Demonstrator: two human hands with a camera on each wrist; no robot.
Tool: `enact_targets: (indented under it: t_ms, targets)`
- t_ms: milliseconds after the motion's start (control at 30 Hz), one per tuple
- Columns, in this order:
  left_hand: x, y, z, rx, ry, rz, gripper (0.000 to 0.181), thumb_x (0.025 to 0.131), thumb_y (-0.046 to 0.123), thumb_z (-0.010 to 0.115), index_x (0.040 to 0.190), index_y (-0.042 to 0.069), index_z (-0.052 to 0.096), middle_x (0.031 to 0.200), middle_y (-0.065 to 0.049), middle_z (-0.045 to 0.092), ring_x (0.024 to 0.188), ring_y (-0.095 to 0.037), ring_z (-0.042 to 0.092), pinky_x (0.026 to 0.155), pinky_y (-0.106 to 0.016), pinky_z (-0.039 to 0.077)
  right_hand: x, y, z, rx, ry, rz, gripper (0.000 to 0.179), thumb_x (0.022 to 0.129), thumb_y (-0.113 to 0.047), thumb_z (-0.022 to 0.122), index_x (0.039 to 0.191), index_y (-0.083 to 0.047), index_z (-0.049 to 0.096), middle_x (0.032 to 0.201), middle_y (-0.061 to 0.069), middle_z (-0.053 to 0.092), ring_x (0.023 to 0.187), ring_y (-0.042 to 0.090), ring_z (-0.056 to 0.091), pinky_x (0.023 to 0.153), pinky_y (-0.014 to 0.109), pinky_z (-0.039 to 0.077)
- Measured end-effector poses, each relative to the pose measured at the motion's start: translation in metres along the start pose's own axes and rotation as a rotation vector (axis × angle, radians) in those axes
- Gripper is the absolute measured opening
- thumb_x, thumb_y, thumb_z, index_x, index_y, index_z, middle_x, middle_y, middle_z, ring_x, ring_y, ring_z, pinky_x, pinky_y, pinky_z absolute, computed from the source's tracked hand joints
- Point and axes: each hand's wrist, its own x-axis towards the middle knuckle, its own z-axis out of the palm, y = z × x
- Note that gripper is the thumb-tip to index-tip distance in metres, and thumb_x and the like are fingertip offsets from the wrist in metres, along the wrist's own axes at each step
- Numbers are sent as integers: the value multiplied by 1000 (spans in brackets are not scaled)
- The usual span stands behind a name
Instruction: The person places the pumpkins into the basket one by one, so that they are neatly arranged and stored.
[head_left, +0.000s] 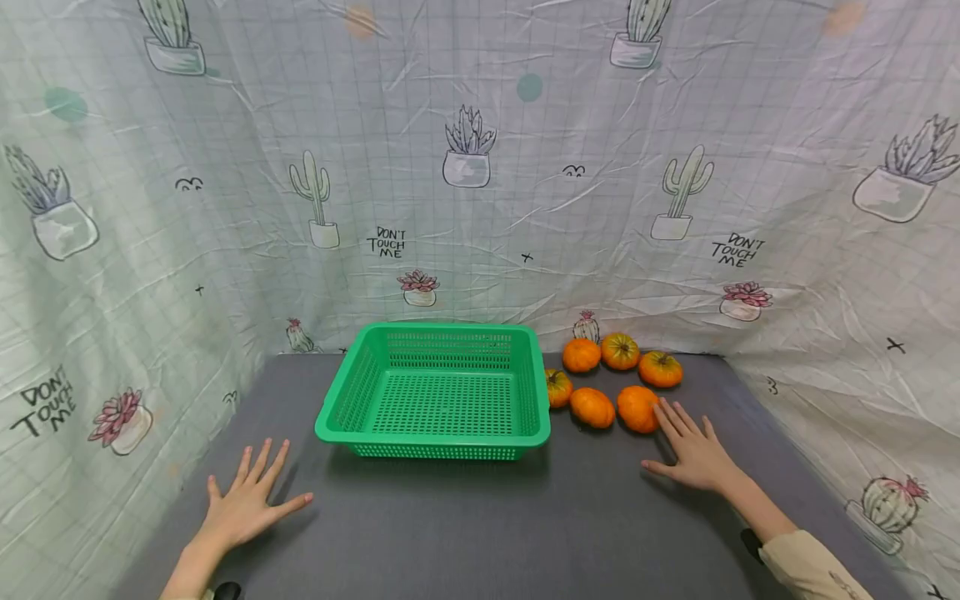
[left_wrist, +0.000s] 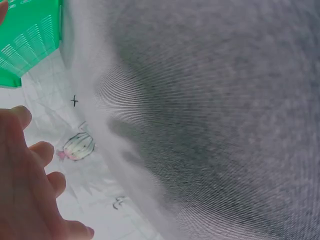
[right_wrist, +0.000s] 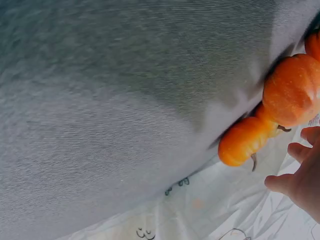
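Note:
My left hand (head_left: 242, 505) is spread flat over the grey table, left of a green plastic basket (head_left: 432, 438) and apart from it. In the left wrist view, fingers (left_wrist: 42, 152) show with nothing in them. My right hand (head_left: 697, 458) has its fingers extended, with the tips at the right edge of a small orange pumpkin (head_left: 637, 410); whether they touch it I cannot tell. Several more small pumpkins, such as one (head_left: 592, 408) nearer the basket, lie in two rough rows. In the right wrist view a pumpkin (right_wrist: 292, 90) is close to the right hand (right_wrist: 303, 182).
The basket, with slotted walls, stands mid-table near the back. Its floor shows bare mesh. A pale curtain (head_left: 525, 208) with cactus prints hangs behind the grey table (head_left: 480, 525) and along both sides. One yellowish pumpkin (head_left: 558, 388) sits right against the basket's right side in view.

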Motion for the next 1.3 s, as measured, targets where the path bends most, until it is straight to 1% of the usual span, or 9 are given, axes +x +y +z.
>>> enact_targets:
  t_ms: [167,367,500,600,800,967,1133,1300]
  targets:
    - [-1,5,-7,-1,6,0,96,77,65,49,144,27,-9,150,-18,-1,134,-42,-12,82,-79,-6,4,-3,-2,-11,40,-27,90,75,-50,63,141,-3,23,146,19,23,134,38,19,97,68,11]
    - [0,8,-11,8,18,2,97,77,66,49,143,27,-10,151,-16,-4,135,-41,-10,82,-79,-6,9,-7,-4,-23,42,-47,88,75,-44,66,140,-2,26,145,20,25,134,37,20,99,66,11]
    - [1,10,-13,7,28,6,97,76,65,49,143,27,-10,151,-15,-4,135,-41,-10,83,-78,-6,13,-10,-6,-34,39,-57,88,74,-43,67,140,-1,26,144,21,25,132,40,22,99,66,11]
    - [2,13,-16,0,35,13,98,76,65,50,143,28,-11,151,-15,-4,135,-41,-10,83,-78,-6,15,-12,-8,-39,36,-58,88,74,-42,67,140,-1,26,145,21,25,132,40,21,98,67,11]
    - [6,17,-24,10,59,34,98,76,64,51,143,28,-11,151,-14,-4,136,-41,-9,84,-78,-6,19,-13,-14,-18,36,-57,87,75,-39,67,141,-2,24,147,20,20,137,35,13,98,67,9]
    - [12,21,-28,22,66,50,98,77,65,50,143,28,-11,151,-13,-3,136,-40,-8,84,-78,-6,22,-12,-16,-28,32,-60,89,74,-39,68,141,-2,23,147,19,21,137,34,13,99,67,9]
    - [22,25,-31,13,87,71,97,77,65,50,143,28,-10,151,-12,-4,137,-39,-7,85,-77,-6,27,-11,-21,-51,33,-75,88,73,-37,70,140,-2,25,146,20,23,134,38,18,98,67,10]
    - [31,32,-34,2,110,98,95,77,64,50,144,28,-8,152,-11,-1,137,-38,-5,87,-77,-5,32,-10,-28,-75,44,-101,88,68,-32,75,138,-2,30,142,22,28,130,42,23,96,68,13]
